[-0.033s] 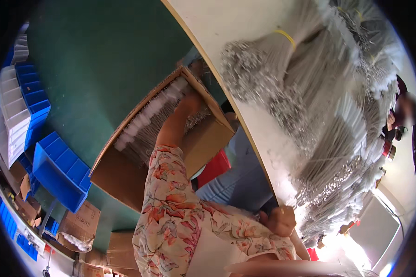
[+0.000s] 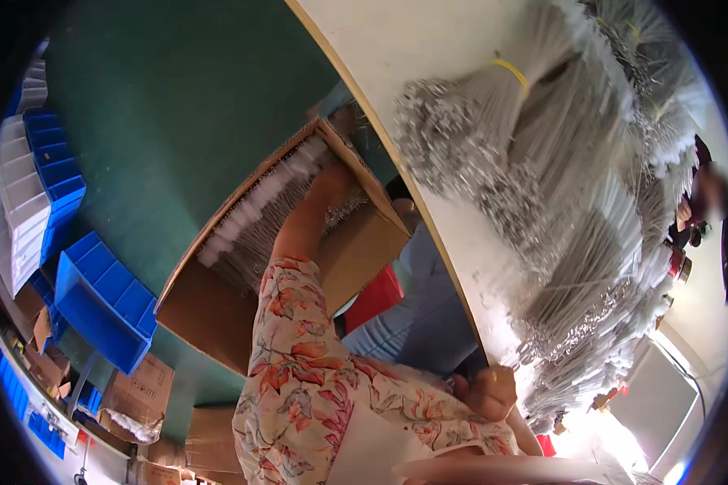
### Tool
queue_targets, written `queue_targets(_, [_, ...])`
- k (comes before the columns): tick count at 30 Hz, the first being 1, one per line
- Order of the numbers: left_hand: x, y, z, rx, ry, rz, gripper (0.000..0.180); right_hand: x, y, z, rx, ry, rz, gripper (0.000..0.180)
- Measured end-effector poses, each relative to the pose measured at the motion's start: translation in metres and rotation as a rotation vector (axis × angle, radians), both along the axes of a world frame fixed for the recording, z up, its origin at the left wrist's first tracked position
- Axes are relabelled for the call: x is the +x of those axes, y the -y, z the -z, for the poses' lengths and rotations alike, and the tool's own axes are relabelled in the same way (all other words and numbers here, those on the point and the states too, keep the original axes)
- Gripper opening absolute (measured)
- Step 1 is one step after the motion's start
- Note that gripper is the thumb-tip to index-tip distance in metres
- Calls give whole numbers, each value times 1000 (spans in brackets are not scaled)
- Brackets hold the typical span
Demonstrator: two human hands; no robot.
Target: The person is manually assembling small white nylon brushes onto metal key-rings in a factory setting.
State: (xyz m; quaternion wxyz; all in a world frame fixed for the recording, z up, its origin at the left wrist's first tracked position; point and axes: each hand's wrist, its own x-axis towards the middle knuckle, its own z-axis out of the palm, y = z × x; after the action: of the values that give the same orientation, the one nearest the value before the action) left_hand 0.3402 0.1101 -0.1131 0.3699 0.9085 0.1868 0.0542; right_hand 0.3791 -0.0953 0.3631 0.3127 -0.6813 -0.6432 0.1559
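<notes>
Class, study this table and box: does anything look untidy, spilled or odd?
The heaped strands on the white table look untidy: a yellow band gathers one bundle, yet others beside it splay and overlap. The row of strands in the cardboard box looks neater. Nothing looks clearly spilled.

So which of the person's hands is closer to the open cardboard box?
Left. The left hand reaches inside the box; the right hand is outside it, off to the right, near the edge of the white table.
</notes>
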Motion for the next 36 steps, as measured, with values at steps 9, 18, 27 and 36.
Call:
queue_targets(9, [-108, 8, 10, 109, -302, 138, 55, -11, 6, 0, 11, 72, 75, 31])
queue_targets(18, [-81, -2, -16, 143, -612, 292, 59, -9, -3, -2, 5, 10, 63, 28])
queue_targets(27, [-103, 17, -77, -40, -375, -165, 58, -4, -8, -14, 88, -235, -19, 32])
queue_targets(36, [-95, -20, -419, 41, 722, -673, 22, 4, 43, -42, 21, -1007, -38, 15])
